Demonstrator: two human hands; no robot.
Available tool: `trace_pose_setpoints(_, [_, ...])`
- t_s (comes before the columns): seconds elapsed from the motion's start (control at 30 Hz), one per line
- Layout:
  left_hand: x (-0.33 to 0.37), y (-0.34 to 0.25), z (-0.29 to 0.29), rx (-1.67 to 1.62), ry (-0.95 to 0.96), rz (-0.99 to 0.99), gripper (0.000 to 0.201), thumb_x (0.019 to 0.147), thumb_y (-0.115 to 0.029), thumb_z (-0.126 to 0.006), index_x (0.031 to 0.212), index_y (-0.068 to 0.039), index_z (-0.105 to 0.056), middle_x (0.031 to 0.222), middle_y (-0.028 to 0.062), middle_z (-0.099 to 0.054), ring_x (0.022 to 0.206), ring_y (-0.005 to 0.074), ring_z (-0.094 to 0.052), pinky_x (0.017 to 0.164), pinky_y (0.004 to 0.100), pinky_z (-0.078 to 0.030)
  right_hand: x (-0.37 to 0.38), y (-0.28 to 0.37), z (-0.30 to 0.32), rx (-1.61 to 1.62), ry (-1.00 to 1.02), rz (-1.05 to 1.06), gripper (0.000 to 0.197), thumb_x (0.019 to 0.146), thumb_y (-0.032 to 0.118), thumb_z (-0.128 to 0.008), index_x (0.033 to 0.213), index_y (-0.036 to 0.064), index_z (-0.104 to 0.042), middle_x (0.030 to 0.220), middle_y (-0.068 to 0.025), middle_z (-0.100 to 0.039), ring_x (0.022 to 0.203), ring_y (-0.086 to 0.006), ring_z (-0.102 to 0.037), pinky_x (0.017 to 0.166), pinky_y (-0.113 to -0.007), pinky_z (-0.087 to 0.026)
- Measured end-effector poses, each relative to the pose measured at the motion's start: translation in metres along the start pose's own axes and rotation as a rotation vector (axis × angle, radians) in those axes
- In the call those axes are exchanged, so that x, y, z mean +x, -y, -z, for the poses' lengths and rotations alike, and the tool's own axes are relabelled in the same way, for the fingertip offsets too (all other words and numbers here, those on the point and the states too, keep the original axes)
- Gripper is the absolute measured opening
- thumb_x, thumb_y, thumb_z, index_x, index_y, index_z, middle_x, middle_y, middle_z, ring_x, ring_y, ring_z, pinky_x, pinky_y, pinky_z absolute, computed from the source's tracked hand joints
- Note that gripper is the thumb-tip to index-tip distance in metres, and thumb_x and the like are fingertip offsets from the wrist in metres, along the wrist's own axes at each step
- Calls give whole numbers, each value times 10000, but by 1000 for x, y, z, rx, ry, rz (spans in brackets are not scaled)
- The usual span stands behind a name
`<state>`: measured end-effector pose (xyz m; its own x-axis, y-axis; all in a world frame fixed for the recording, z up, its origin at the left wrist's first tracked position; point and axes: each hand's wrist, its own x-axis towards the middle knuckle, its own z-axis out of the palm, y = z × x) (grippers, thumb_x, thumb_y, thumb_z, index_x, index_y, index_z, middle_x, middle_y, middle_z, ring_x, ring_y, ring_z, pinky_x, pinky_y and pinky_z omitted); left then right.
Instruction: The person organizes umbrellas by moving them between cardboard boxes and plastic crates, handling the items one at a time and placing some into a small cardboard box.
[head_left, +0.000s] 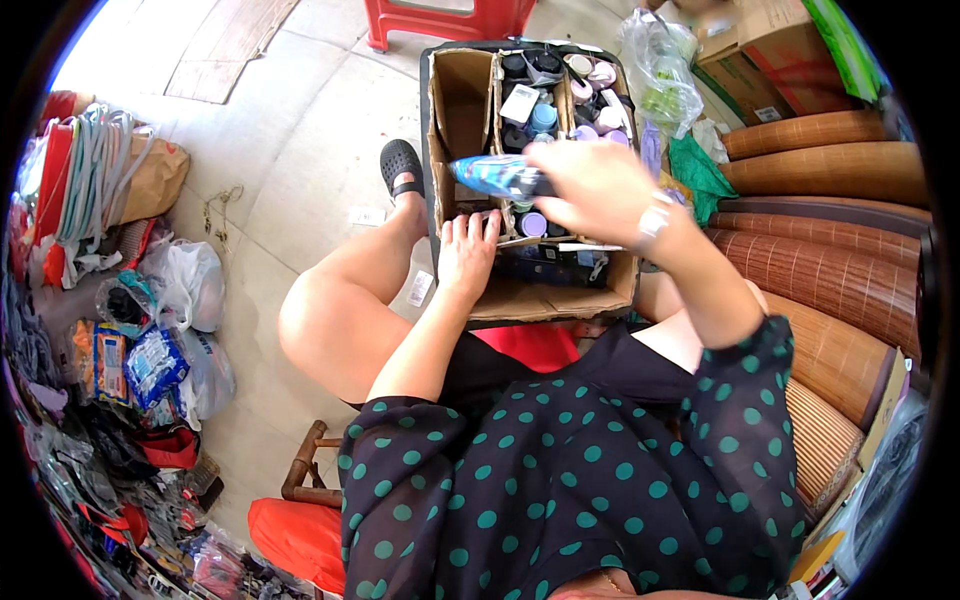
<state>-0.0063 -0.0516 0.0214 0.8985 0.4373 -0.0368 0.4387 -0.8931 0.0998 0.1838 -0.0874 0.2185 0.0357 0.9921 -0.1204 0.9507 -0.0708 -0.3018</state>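
A dark crate [428,150] lined with brown cardboard stands between my knees. Cardboard strips split it into compartments. My right hand [595,188], blurred by motion, is closed on a slim, shiny blue object with a dark end [490,176], held slantwise above the crate; its kind is unclear. My left hand [470,250] lies with fingers stretched over the cardboard edge at the left compartment, holding nothing. Upright items with round tops fill the middle and right compartments, among them a blue one [544,117] and a lilac one [533,223]. A white tag [519,104] lies among them.
Several rolled brown mats [810,270] lie along the right side. Cardboard boxes [770,60] and a clear plastic bag [660,70] sit at the far right. A red stool [450,22] stands beyond the crate. Bags and packaged goods [150,360] crowd the left.
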Motion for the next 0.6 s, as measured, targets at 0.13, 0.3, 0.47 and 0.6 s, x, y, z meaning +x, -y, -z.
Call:
trace_pose_setpoints(0.13, [-4, 4, -7, -84, 23, 37, 626, 698, -78, -631, 1294, -106, -441, 1136, 100, -522, 1088, 281, -477, 970, 443, -350, 87, 7, -81, 48, 402, -92, 247, 721, 156, -583, 880, 7, -700, 907, -202, -676, 876, -334, -666, 771, -407, -533])
trace_pose_setpoints(0.3, [-4, 4, -13, -70, -35, 35, 483, 759, -114, -574, 1234, -111, -490, 1105, 84, -533, 1051, 265, -496, 960, 437, -364, 129, -4, -184, 173, 461, -263, 251, 770, 127, -549, 935, 8, -695, 972, -215, -663, 933, -344, -651, 809, -416, -521])
trace_pose_setpoints(0.47, [-3, 9, -17, -48, -35, 5, 394, 750, -145, -585, 1142, -121, -541, 1060, 84, -534, 1042, 269, -496, 961, 449, -361, 125, 5, -227, 231, 409, -392, 220, 755, 51, -540, 909, 11, -691, 972, -231, -656, 930, -368, -643, 819, -435, -521])
trace_pose_setpoints(0.6, [3, 3, -15, -53, -10, -8, 397, 747, -145, -584, 1141, -137, -533, 1079, 86, -536, 1046, 263, -486, 955, 442, -356, 108, -15, -209, 286, 297, -246, 206, 797, 112, -528, 914, 44, -684, 928, -194, -668, 861, -352, -652, 760, -434, -527])
